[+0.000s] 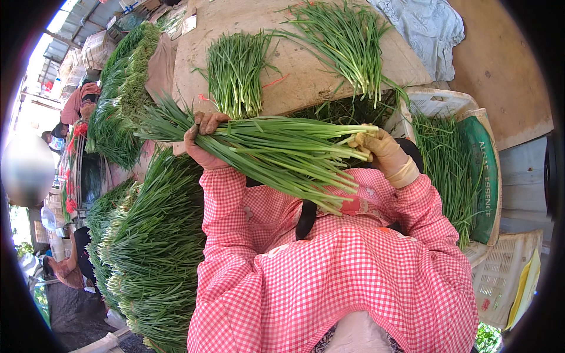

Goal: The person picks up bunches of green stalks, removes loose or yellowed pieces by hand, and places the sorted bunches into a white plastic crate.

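Across my front lies a bunch of garlic chives (pixel 282 141), its green leaf tips to the left and pale stem ends to the right. My left hand (pixel 206 138) is closed around the leafy part. At the stem end, the gloved fingers of my right hand (pixel 382 154) are closed on the pale stalks. Some stems hang lower than the rest, toward my lap. Beyond the held bunch, a smaller bundle of chives (pixel 236 70) rests on the wooden board (pixel 294 100), with a red tie (pixel 276 81) showing beside it. Another chive pile (pixel 350 50) lies farther right.
On the left, large heaps of chives (pixel 156 247) are stacked. To the right stands a plastic crate (pixel 438 101) with loose chives and a green sack (pixel 479 182). A pale cloth (pixel 426 35) lies at the far right. Other people (pixel 70 270) are at the left edge.
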{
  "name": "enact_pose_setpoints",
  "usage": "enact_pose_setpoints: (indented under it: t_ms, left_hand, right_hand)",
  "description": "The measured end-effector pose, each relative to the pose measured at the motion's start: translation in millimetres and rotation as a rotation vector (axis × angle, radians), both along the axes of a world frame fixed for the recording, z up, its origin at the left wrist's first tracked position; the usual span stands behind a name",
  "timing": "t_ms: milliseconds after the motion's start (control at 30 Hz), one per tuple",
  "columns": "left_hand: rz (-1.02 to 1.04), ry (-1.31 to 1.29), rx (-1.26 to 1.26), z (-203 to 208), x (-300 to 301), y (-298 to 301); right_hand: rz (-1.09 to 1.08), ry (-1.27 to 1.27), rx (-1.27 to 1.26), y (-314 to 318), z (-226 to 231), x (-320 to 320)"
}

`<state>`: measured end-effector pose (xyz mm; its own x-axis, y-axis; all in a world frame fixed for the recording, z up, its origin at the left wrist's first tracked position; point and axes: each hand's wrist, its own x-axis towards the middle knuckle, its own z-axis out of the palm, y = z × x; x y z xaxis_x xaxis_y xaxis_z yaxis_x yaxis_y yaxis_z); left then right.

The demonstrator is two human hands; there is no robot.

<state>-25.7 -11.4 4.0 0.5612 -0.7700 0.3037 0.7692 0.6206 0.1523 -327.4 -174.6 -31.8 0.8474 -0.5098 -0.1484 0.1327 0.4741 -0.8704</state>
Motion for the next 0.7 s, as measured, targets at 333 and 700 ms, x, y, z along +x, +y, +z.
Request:
enact_pose_setpoints:
  t_ms: [333, 700]
  left_hand:
    - [-0.028, 0.061, -0.083, -5.6, 3.0, 2.4]
    - [0.137, 0.076, -0.127, -17.9, 44.4, 31.7]
  right_hand:
    - [0.090, 0.100, -0.063, -10.1, 25.7, -23.1]
    - [-0.394, -0.124, 0.309, -74.8, 40.1, -94.9]
